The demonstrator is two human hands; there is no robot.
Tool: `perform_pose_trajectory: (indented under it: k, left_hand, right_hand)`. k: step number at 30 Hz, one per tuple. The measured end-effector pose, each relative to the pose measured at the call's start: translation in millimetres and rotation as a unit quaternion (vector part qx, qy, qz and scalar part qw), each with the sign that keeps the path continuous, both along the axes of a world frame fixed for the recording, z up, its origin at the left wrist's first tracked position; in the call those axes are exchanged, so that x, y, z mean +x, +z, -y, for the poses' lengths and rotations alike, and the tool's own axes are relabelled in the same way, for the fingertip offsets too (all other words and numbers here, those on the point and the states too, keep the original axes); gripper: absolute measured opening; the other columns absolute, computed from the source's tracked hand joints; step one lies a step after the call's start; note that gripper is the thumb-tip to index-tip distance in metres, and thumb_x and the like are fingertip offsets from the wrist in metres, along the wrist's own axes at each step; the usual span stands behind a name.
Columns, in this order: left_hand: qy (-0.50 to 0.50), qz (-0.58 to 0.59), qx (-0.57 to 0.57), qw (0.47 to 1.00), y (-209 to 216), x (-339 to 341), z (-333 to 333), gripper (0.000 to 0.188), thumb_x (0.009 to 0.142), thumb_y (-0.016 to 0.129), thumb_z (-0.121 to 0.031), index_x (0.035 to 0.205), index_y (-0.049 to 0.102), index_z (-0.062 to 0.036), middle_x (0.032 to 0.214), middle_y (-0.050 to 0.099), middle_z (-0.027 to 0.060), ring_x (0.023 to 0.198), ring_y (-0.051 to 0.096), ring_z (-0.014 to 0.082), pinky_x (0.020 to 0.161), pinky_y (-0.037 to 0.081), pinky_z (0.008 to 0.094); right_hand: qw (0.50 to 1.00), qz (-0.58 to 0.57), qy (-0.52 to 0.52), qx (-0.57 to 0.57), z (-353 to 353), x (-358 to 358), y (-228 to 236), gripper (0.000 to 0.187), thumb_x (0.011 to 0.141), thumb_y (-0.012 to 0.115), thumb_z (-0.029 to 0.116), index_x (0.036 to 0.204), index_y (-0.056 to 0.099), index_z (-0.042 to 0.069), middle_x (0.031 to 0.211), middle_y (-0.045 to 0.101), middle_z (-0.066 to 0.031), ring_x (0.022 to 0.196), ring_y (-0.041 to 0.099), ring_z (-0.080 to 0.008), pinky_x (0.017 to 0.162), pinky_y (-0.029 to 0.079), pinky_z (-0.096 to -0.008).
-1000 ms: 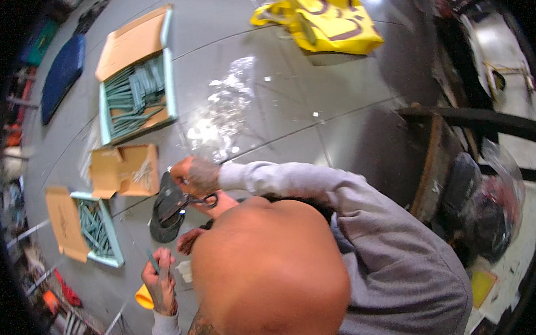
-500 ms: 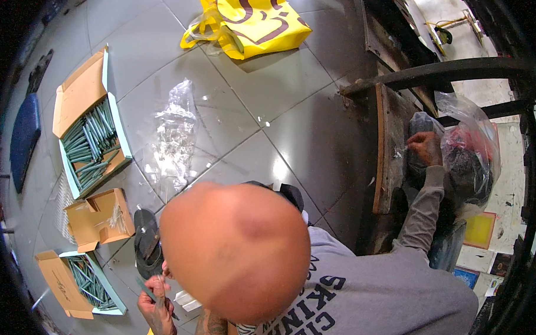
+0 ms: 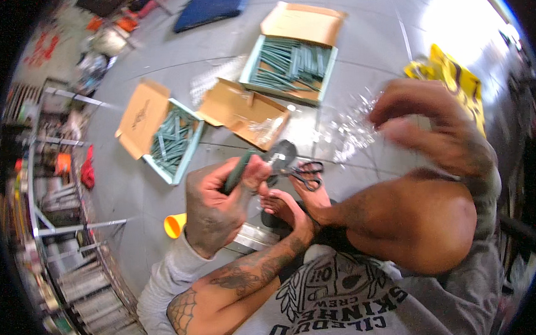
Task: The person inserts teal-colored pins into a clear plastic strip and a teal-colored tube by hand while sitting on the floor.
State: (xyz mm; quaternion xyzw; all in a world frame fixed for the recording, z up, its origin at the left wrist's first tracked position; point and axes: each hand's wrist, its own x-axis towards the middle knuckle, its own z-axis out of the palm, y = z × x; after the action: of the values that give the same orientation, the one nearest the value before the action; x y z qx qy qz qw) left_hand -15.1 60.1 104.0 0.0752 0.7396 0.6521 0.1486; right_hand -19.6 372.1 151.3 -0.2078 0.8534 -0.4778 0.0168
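One prob. stick [image 3: 238, 172] in L hand [image 3: 213, 208].

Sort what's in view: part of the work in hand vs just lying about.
Likely in the work:
- green stick, held in the left hand
- upper box of green sticks
- left box of green sticks
- small brown carton
- perhaps the clear plastic on the floor

Apparently just lying about:
- blue pad
- yellow bag
- yellow cup-shaped thing
- red cloth

Carton [image 3: 221, 107] between boxes [image 3: 301, 21] of sticks [image 3: 299, 58]
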Motion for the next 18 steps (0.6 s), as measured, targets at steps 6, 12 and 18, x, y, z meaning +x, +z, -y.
perform_pose_trajectory:
  k: [6, 12, 18]
  left_hand:
    - [0.025, -0.133, -0.11, 0.985, 26, 11, 21, 0.025, 0.099, 0.065, -0.021, 0.105, 0.066, 0.0035, 0.087, 0.066, 0.0046, 0.076, 0.06, 0.0097, 0.068, 0.048, 0.0247]
    - [0.05, -0.141, -0.156, 0.976, 21, 6, 46, 0.021, 0.1, 0.065, -0.021, 0.094, 0.067, -0.0004, 0.067, 0.066, 0.0025, 0.062, 0.058, 0.0051, 0.056, 0.045, 0.0234]
    - [0.003, -0.076, -0.111, 0.991, 15, 2, 37, 0.025, 0.1, 0.065, -0.021, 0.086, 0.065, 0.0007, 0.064, 0.06, 0.0007, 0.057, 0.05, 0.0038, 0.052, 0.041, 0.0229]
  right_hand:
    - [0.929, 0.062, 0.364, 0.036, 108, -86, -7, 0.045, 0.098, 0.061, 0.045, 0.105, 0.062, 0.001, 0.089, 0.069, -0.0133, 0.086, 0.068, -0.024, 0.076, 0.052, -0.0383]
    - [0.882, 0.201, 0.426, -0.014, 133, -94, -30, 0.042, 0.101, 0.058, 0.043, 0.098, 0.064, 0.001, 0.075, 0.064, -0.0072, 0.068, 0.063, -0.0144, 0.061, 0.049, -0.0325]
    - [0.879, 0.262, 0.36, -0.171, 128, -74, -52, 0.037, 0.098, 0.054, 0.026, 0.071, 0.06, 0.002, 0.063, 0.055, -0.0011, 0.054, 0.049, -0.0105, 0.049, 0.04, -0.0303]
